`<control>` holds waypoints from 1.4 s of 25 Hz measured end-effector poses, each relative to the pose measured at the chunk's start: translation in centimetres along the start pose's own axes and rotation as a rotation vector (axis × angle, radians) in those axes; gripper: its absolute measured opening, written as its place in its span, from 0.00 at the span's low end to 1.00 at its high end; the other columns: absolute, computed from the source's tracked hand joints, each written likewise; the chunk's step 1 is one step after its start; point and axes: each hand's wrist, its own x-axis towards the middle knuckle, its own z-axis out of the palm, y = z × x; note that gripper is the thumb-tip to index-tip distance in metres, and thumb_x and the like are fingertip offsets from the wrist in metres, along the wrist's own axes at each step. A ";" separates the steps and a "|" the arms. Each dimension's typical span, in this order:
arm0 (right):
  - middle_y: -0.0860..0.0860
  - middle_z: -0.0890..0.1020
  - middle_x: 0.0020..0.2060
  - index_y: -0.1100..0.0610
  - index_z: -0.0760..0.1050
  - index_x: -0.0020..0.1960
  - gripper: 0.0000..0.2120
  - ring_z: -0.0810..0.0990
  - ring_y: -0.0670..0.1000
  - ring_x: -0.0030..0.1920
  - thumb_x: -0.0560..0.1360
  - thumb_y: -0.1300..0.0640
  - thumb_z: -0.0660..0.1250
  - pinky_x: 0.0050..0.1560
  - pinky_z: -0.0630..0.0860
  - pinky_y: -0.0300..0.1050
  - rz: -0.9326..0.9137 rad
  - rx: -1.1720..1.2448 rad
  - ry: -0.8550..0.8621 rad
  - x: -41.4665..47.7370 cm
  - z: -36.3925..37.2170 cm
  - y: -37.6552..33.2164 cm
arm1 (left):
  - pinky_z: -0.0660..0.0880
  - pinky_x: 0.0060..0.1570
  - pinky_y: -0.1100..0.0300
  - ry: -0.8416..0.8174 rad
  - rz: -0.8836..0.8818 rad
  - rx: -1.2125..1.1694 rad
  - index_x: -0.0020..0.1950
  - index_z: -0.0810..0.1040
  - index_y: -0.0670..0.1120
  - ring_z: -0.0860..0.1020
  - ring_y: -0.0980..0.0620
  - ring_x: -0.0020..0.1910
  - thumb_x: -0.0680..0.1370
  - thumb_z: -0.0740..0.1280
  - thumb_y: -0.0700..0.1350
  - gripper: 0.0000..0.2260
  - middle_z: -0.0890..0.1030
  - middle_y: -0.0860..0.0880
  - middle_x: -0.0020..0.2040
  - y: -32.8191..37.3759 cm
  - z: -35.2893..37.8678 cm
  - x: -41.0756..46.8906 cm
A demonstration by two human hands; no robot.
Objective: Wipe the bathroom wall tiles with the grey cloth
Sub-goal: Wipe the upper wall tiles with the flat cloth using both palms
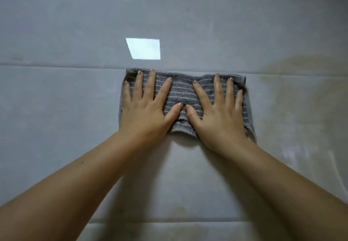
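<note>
A grey cloth with thin pale stripes lies folded flat against the grey wall tiles, just below a horizontal grout line. My left hand presses on its left half with fingers spread and straight. My right hand presses on its right half the same way. The two thumbs nearly meet at the cloth's middle. The cloth's lower edge and right border show past my palms.
A bright rectangular reflection sits on the tile above the cloth. Brownish staining marks the tiles to the right. A second grout line runs across below my forearms.
</note>
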 end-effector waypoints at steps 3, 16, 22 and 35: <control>0.54 0.40 0.79 0.37 0.41 0.77 0.31 0.35 0.59 0.77 0.75 0.32 0.42 0.74 0.33 0.61 -0.069 -0.018 -0.003 -1.4 0.1 0.6 | 0.35 0.76 0.45 -0.003 0.024 0.025 0.79 0.41 0.63 0.37 0.47 0.79 0.72 0.36 0.72 0.36 0.40 0.50 0.82 0.1 0.3 -1.4; 0.55 0.39 0.78 0.37 0.39 0.77 0.32 0.33 0.59 0.76 0.74 0.32 0.38 0.73 0.31 0.60 -0.076 -0.030 -0.023 -1.8 -0.8 7.8 | 0.35 0.76 0.46 -0.005 0.109 0.011 0.79 0.39 0.62 0.35 0.47 0.79 0.72 0.35 0.72 0.36 0.38 0.49 0.81 7.2 1.0 0.9; 0.54 0.36 0.78 0.34 0.40 0.76 0.32 0.33 0.60 0.76 0.75 0.29 0.45 0.74 0.33 0.61 -0.027 -0.002 -0.117 7.2 -2.7 11.3 | 0.36 0.76 0.42 -0.038 0.006 -0.013 0.80 0.43 0.61 0.37 0.44 0.79 0.77 0.43 0.72 0.34 0.40 0.47 0.82 9.2 0.1 7.6; 0.54 0.35 0.77 0.36 0.35 0.76 0.35 0.28 0.55 0.75 0.71 0.28 0.38 0.74 0.30 0.56 -0.073 -0.031 -0.097 -3.2 -2.2 15.4 | 0.39 0.76 0.41 0.038 0.217 -0.007 0.80 0.47 0.59 0.42 0.43 0.80 0.76 0.39 0.70 0.34 0.46 0.46 0.82 13.2 2.4 -0.2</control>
